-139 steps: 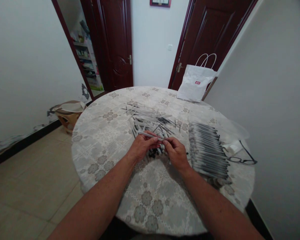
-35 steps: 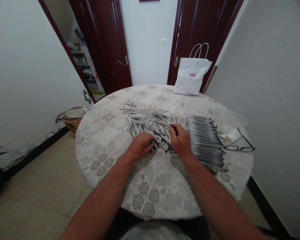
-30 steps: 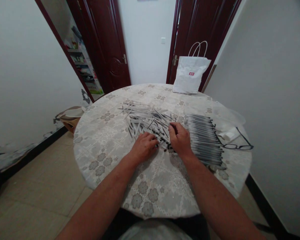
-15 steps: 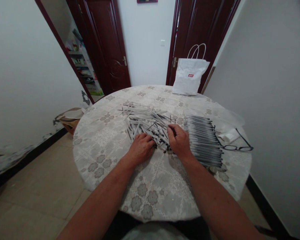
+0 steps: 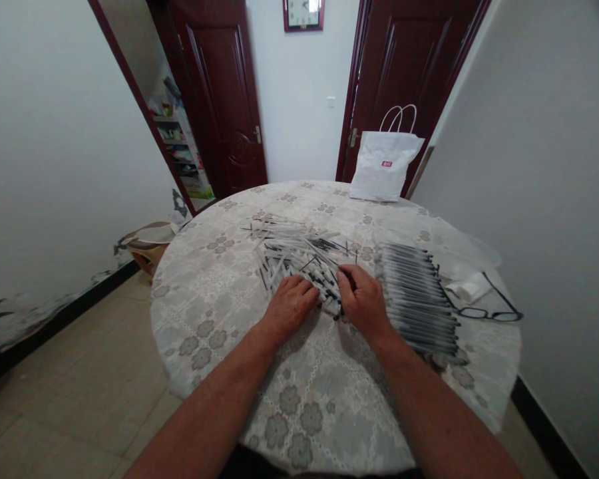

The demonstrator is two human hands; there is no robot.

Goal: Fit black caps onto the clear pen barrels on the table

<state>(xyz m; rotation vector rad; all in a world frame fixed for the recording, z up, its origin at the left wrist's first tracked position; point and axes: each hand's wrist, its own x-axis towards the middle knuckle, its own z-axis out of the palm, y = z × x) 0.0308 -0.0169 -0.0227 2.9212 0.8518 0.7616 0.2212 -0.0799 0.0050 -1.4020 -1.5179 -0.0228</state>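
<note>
A loose pile of thin white pen-like tubes (image 5: 284,261), mixed with dark thin rods, lies on the table in front of me. My left hand (image 5: 293,305) rests at the near edge of this pile, palm down, fingers bent together; what lies under the fingertips is hidden. At the pile's right side my right hand (image 5: 363,298) is closed, thumb and forefinger drawn together near the pile's rods. Whatever is between them is too small to make out. To the right of that hand, pen-like sticks with dark ends lie side by side in a neat row (image 5: 413,296).
The round table (image 5: 199,279) has a patterned cloth. A white paper bag (image 5: 387,166) stands at the far edge. Eyeglasses (image 5: 489,314) and a white roll (image 5: 472,286) lie right of the row, near clear plastic film (image 5: 464,243). A chair (image 5: 150,243) stands left.
The view has tilted upward, so everything sits lower and a wall clock shows more. Both hands stay at the pile, with only slight finger movement.
</note>
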